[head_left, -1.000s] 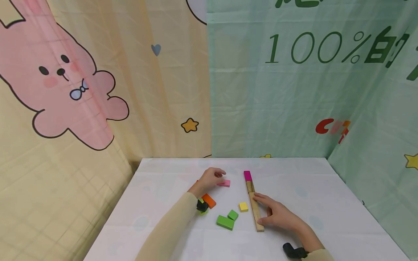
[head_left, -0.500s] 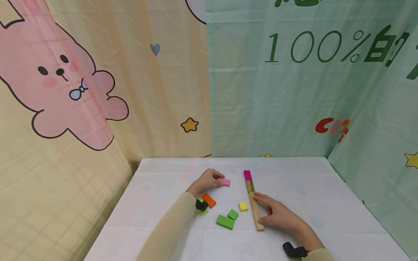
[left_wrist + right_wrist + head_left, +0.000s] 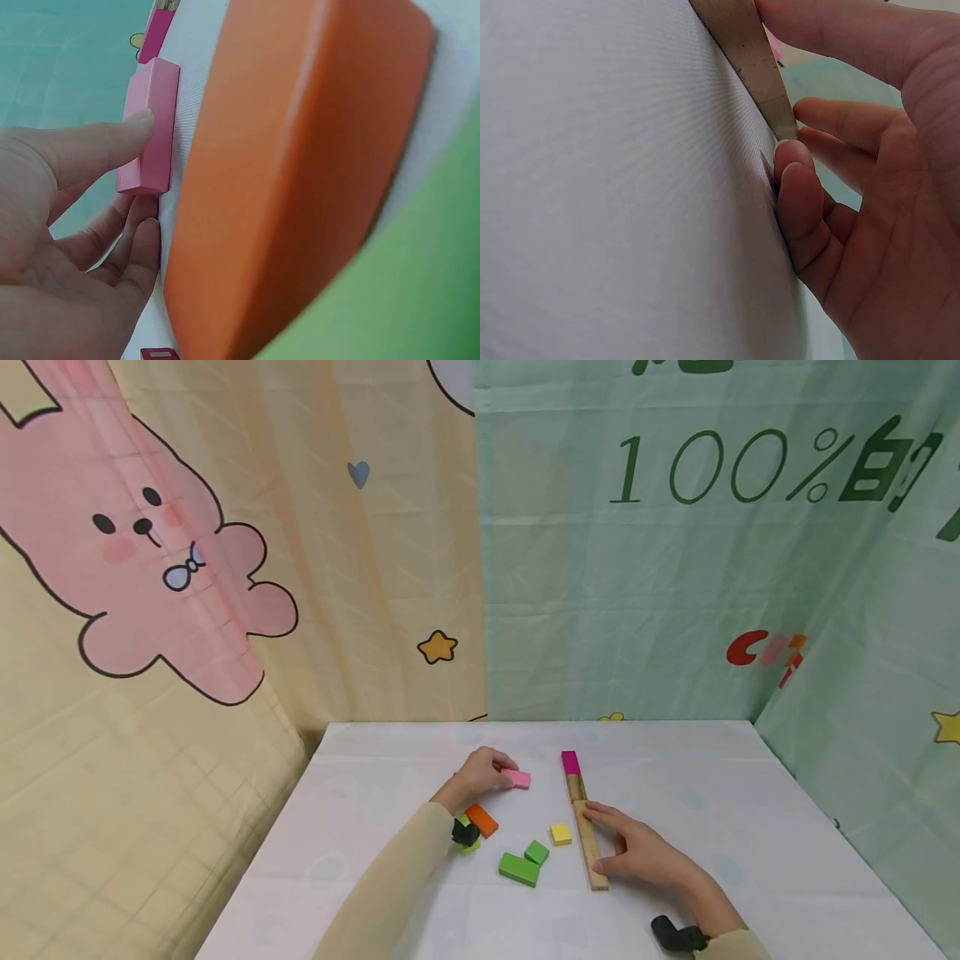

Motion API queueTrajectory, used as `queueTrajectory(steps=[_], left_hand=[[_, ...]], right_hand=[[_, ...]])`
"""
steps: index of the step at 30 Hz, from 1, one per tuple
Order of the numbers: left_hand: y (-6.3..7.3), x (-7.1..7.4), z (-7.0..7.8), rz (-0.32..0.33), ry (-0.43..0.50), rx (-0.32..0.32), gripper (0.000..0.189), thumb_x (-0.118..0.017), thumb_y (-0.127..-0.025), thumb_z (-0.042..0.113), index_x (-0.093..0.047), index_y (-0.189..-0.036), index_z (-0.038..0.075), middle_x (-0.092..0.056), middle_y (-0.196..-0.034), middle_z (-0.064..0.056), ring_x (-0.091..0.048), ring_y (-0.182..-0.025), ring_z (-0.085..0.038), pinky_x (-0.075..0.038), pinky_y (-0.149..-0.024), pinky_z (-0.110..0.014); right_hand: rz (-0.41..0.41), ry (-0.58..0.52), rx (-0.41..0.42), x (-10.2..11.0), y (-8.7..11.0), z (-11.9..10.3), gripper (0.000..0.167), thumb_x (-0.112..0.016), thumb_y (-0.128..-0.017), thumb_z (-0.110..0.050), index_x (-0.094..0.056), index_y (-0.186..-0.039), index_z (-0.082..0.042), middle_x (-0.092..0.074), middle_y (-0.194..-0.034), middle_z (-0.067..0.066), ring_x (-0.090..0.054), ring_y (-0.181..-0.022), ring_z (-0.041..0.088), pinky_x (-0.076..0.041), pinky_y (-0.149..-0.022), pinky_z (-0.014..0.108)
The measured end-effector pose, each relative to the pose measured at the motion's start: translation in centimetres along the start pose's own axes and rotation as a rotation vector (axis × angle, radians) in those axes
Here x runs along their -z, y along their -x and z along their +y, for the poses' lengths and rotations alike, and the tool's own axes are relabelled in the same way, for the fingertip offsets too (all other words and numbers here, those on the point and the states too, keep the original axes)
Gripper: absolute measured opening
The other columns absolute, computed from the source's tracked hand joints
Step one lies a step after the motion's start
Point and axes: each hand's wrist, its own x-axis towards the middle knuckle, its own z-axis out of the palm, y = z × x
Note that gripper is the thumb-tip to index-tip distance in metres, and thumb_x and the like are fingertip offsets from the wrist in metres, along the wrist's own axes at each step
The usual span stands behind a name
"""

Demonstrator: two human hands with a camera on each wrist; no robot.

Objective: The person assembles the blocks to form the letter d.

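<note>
My left hand [image 3: 480, 774] pinches a pink rectangular block [image 3: 520, 779] between thumb and fingers; the left wrist view shows the thumb on the block's [image 3: 163, 86] side, close over the table. My right hand [image 3: 647, 857] rests against the right side of a long plain wooden block [image 3: 589, 847], index fingertip near its far end and thumb near its close end. Beyond it, in one line, lie a shorter wooden block [image 3: 575, 787] and a magenta block [image 3: 571, 763]. In the right wrist view, the fingertips touch the wooden block [image 3: 754, 64], the smaller fingers curled at the table.
A yellow cube [image 3: 560, 835] lies left of the wooden line. Nearer are a green rectangular block [image 3: 518, 870] and a small green block [image 3: 537, 852]. An orange block [image 3: 482, 820] and lime pieces [image 3: 471, 847] sit by the left wrist, partly hidden. A red piece [image 3: 157, 354] shows below the left hand.
My left hand has lowered slightly and now pinches the pink block, its fingers closer round it than a second ago. My right hand and the wooden line stay in place.
</note>
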Motion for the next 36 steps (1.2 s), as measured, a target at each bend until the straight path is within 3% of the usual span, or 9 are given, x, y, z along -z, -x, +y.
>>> queueTrajectory(steps=[4,12,20,31,36], left_hand=[[0.2,-0.1,0.2,0.010,0.030,0.010,0.019,-0.079,-0.086,0.006,-0.077,-0.097,0.021,-0.064,-0.103,0.001,-0.053,-0.099,-0.024,-0.048,-0.084,-0.036],[0.6,-0.1,0.5,0.018,-0.048,-0.034,0.018,-0.079,-0.086,0.005,-0.073,-0.093,0.021,-0.064,-0.100,0.002,-0.057,-0.095,-0.022,-0.052,-0.080,-0.034],[0.8,-0.1,0.8,0.018,0.000,-0.052,0.017,-0.077,-0.085,-0.001,-0.075,-0.091,0.015,-0.066,-0.096,-0.001,-0.057,-0.092,-0.022,-0.052,-0.076,-0.032],[1.0,-0.2,1.0,0.018,0.031,-0.024,0.016,-0.076,-0.088,0.003,-0.078,-0.090,0.019,-0.068,-0.097,0.002,-0.057,-0.096,-0.022,-0.051,-0.082,-0.033],[0.9,-0.3,1.3,0.024,0.026,-0.048,0.018,-0.077,-0.086,0.003,-0.078,-0.089,0.020,-0.068,-0.096,0.003,-0.058,-0.095,-0.020,-0.051,-0.081,-0.033]], right_hand=[[0.004,0.007,0.006,0.1,-0.1,-0.1,0.084,-0.082,-0.083,-0.040,-0.043,-0.154,-0.015,-0.033,-0.161,0.003,-0.048,-0.067,0.012,-0.040,-0.058,0.026],[0.002,0.010,0.019,0.0,-0.1,-0.1,0.085,-0.082,-0.083,-0.041,-0.043,-0.154,-0.016,-0.033,-0.161,0.003,-0.048,-0.066,0.011,-0.041,-0.058,0.026],[-0.005,0.005,0.011,0.1,-0.1,0.1,0.086,-0.082,-0.082,-0.042,-0.042,-0.154,-0.016,-0.033,-0.161,0.005,-0.047,-0.064,0.011,-0.041,-0.058,0.026],[0.000,0.007,-0.005,0.1,0.0,0.2,0.086,-0.082,-0.082,-0.042,-0.042,-0.155,-0.018,-0.033,-0.160,0.006,-0.048,-0.065,0.012,-0.039,-0.057,0.026],[0.000,0.003,-0.005,0.1,0.0,0.2,0.086,-0.082,-0.082,-0.041,-0.042,-0.155,-0.019,-0.033,-0.160,0.006,-0.048,-0.065,0.012,-0.039,-0.057,0.026]])
